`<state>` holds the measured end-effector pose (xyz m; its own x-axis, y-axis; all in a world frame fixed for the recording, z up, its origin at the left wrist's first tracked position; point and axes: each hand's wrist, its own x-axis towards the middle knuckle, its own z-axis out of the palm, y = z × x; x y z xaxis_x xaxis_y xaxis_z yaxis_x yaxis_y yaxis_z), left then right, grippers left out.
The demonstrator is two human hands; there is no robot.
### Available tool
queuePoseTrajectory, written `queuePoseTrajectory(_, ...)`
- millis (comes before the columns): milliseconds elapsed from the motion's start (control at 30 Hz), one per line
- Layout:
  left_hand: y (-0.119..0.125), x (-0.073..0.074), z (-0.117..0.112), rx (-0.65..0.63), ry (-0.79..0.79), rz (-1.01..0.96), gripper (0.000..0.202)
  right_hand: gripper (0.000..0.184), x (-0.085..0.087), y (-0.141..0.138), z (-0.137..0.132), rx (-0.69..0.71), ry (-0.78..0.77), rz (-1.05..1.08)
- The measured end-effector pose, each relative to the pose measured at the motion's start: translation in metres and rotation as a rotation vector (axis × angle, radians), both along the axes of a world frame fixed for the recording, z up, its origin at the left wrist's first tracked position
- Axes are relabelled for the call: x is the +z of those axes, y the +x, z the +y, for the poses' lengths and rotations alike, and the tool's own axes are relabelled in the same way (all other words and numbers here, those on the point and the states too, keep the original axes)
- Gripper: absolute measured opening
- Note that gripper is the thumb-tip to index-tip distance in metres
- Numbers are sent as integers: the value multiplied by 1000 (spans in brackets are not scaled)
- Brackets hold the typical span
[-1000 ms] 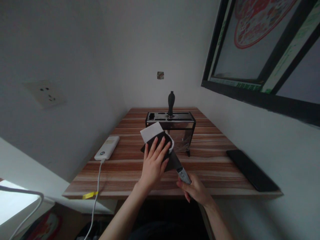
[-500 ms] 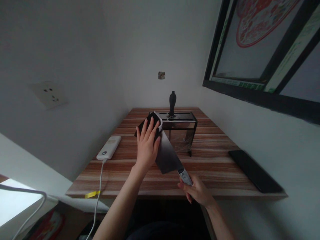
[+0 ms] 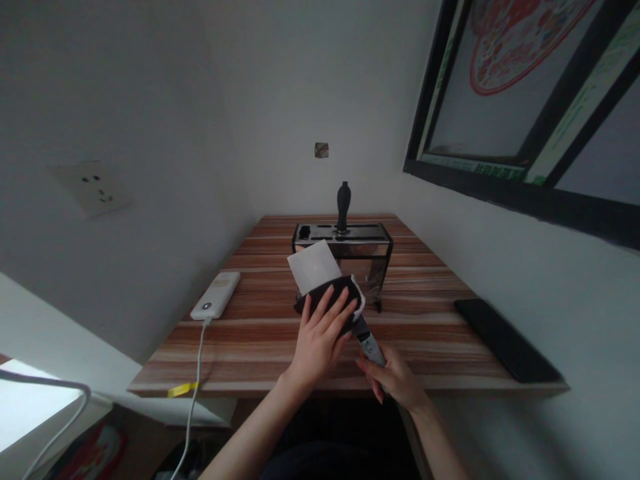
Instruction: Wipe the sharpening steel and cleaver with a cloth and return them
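In my right hand [image 3: 393, 379] is the grey handle of a cleaver [image 3: 316, 265], its broad blade slanting up and to the left over the table. My left hand [image 3: 320, 337] presses a black cloth with a white edge [image 3: 345, 290] around the blade near the handle, fingers laid across it. The tip half of the blade sticks out bare beyond the cloth. Just behind the blade stands a knife block [image 3: 365, 233] with a slotted metal top and see-through sides. A black-handled tool [image 3: 343, 205] stands upright in one of its slots.
A white power bank [image 3: 216, 297] with a cable lies on the left of the wood-striped table [image 3: 420, 360]. At the right edge rests a black phone [image 3: 507, 339]. Walls close in on both sides, with a socket [image 3: 95, 188] on the left and a framed picture [image 3: 475, 113] on the right.
My left hand has slid the black cloth down the blade from its tip towards the handle. The cleaver and my right hand have barely moved.
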<state>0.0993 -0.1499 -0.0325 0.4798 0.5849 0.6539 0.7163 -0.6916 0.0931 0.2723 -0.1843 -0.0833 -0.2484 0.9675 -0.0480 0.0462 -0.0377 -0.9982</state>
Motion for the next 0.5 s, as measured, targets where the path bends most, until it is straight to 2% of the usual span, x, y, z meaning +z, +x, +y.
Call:
queuePoseTrajectory(233, 2, -20, -26, -149, -85, 139, 51, 38, 3, 0, -1, -6, 39, 4)
queuePoseTrajectory(500, 5, -18, -28, -106, -80, 162, 53, 33, -1, 0, 1, -22, 50, 16)
